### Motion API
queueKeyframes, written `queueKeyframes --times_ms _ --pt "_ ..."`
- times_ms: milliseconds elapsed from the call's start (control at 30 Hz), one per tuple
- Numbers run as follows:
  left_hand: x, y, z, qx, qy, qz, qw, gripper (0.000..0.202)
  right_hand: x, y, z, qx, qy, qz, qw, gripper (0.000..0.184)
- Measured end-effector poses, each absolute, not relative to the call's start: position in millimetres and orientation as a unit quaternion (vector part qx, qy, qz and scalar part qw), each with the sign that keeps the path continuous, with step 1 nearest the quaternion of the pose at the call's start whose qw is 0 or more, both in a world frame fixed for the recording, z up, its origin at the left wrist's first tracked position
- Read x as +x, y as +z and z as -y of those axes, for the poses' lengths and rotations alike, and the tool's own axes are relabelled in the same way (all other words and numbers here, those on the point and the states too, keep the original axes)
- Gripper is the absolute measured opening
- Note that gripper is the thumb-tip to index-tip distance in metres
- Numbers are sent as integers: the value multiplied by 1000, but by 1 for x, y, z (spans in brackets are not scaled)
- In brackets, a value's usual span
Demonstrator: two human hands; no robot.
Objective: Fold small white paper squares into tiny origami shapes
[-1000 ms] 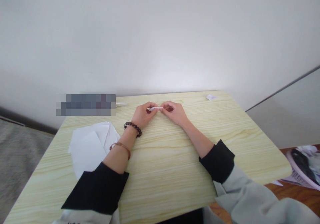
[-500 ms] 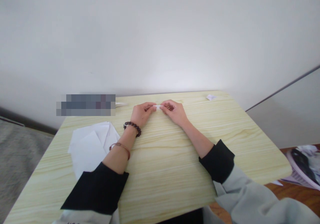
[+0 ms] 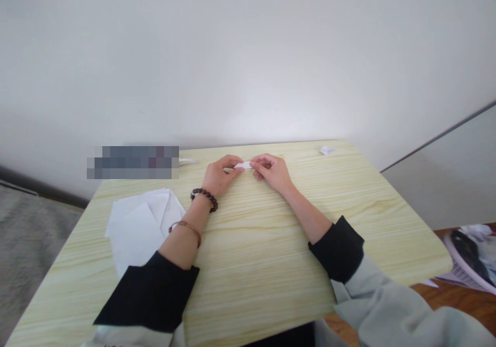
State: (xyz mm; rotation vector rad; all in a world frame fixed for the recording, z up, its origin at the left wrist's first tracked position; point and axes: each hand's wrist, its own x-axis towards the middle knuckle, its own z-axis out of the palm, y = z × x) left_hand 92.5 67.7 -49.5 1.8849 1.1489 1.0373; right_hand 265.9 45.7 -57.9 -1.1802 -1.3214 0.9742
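A small folded strip of white paper [image 3: 244, 165] spans the gap between my two hands near the middle of the table. My left hand [image 3: 221, 175] pinches its left end between thumb and fingers. At the other end, my right hand [image 3: 273, 172] grips it with thumb and index finger, the remaining fingers curled. Parts of the strip are hidden under the fingertips. Several loose sheets of white paper [image 3: 135, 228] lie overlapping beside my left forearm.
A small folded white paper piece [image 3: 327, 150] rests at the table's far right. A pixelated patch covers something at the far left, with a thin white object [image 3: 188, 160] beside it. Behind the wooden table [image 3: 263, 264] rises a wall. A lilac basket [image 3: 461, 264] stands on the floor at right.
My left thumb and fingers have spread a little, and more of the paper strip shows at its left end. The right-hand fingers have shifted slightly. Both arms stay nearly in place.
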Motion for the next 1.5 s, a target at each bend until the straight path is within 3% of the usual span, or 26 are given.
queueKeyframes --times_ms 667,833,1200,1500 --pt "94 -49 -67 709 408 -454 354 31 267 -57 -43 -482 360 630 491 25" --pt "95 -45 -64 736 398 -449 313 26 268 -59 -43 -478 359 639 485 25" --pt "95 -46 -63 769 372 -452 254 25 268 -57 -42 -482 231 731 424 19" --pt "94 -46 -65 746 361 -461 318 31 268 -61 -44 -498 279 689 446 19"
